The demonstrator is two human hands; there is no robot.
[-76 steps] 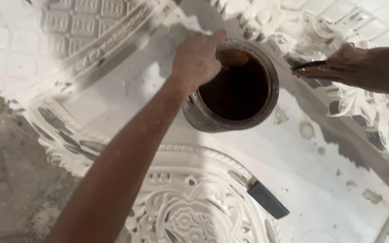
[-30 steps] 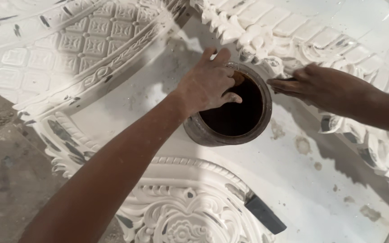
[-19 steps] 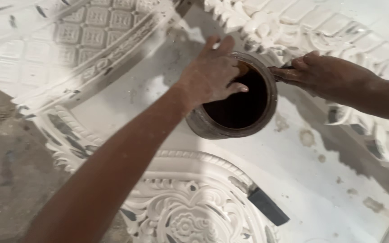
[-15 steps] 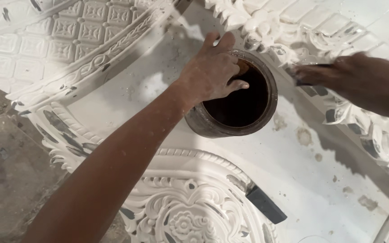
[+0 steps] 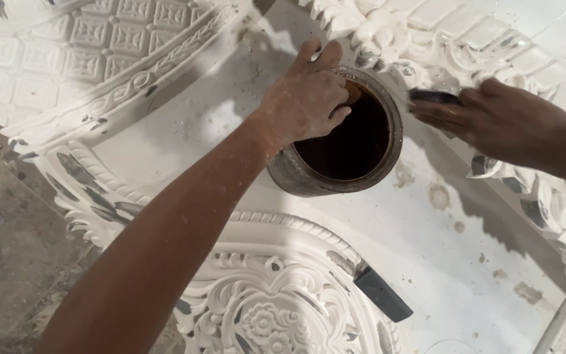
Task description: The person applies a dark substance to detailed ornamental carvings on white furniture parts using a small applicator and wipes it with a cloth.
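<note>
While the left hand grips the near-left rim of the tin, fingers curled over the edge and thumb tucked inside, the tin stands upright on the white slab, between the carved panels, with dark liquid inside. Below it, a dark flat tool lies against the floral carving. To the right, the right hand pinches a dark brush between thumb and fingers, its tip resting on the white moulding just beside the tin. By the look of it, the step in hand is coating the moulding; the next stroke calls for a steady tin and light pressure into the relief.
</note>
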